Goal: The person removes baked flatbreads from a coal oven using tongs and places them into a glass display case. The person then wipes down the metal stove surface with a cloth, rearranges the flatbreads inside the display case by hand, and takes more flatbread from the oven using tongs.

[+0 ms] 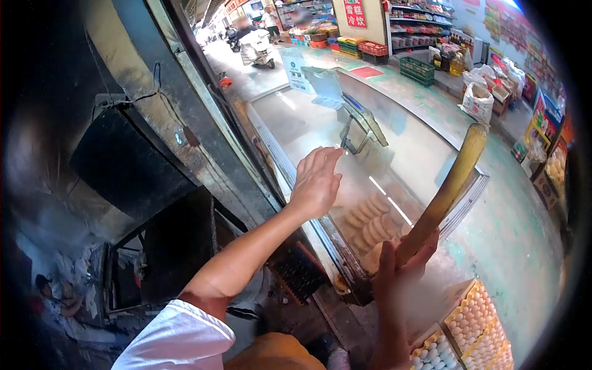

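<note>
My left hand (317,184) is held over the glass-topped display case (290,129), its fingers stretched out and nothing in them. I cannot tell whether its fingertips touch the glass. My right hand (410,256) is wrapped around the lower end of a long, thick wooden stick (450,185), which tilts up to the right past the case's edge. Through the glass, rows of pale brown pastries (373,222) show between the two hands. Just beyond my left fingertips, a dark-framed device (365,120) stands on the case.
Trays of eggs (475,327) are stacked at the lower right. Dark metal box-like equipment (179,231) stands at left, beside a post. Across the walkway are a green crate (417,71), a white sack (477,103) and shop shelves (419,28). A white scooter (256,48) is farther back.
</note>
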Tool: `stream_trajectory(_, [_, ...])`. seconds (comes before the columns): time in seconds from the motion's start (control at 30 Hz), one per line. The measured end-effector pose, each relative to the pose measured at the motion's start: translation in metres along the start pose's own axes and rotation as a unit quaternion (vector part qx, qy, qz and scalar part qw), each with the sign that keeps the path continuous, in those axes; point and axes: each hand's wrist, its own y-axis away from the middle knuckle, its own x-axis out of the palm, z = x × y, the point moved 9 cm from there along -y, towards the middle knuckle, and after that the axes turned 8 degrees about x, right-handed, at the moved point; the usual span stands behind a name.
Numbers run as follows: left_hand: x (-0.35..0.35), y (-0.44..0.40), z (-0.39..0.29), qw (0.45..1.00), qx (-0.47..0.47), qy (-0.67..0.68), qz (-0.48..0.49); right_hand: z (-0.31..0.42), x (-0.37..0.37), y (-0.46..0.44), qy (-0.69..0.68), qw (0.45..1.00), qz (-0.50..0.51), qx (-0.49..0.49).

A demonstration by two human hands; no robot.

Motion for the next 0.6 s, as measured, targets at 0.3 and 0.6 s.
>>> stream_trajectory(0.3, [-0.005,0.002,0.009,0.999,-0.022,0.013,-0.041,0.000,0.001,0.002,0.025,0.999,-0.022,-0.006])
stream_trajectory(0.6, [-0.007,0.003,0.009,0.998,-0.020,0.025,-0.048,0.014,-0.001,0.001,0.032,0.999,-0.025,-0.030])
